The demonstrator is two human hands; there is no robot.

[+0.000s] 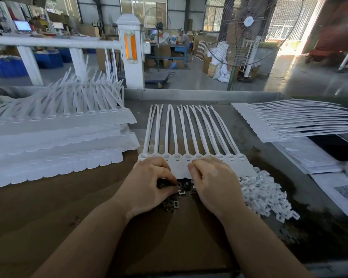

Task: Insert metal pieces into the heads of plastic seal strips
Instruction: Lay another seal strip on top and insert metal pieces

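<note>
Factory hall behind: big standing fan [247, 31] at upper right, white post with an orange panel [130, 50] at upper centre, blue crates [9, 67] at far left. Metal bench [259, 155] across the middle of the frame, brown cardboard [48, 207] over its lower left.

Row of joined white seal strips [185, 135] at centre, tails fanned toward the far edge, heads [189, 156] nearest the hands. Small heap of dark metal pieces [178, 194] just below the row, between the two hands. Heap of loose white plastic clips [263, 191] touching the row's lower right corner. Tall stack of more strips [54, 133] at left; flatter stack [285, 121] at upper right.

Left hand [149, 185] lower centre, fingers curled down into the metal pieces, grip apparently closed on some, though fingertips hidden. Right hand [215, 183] beside it, fingers curled, knuckles over the strip tags; grip's contents not visible, so cannot tell.
</note>
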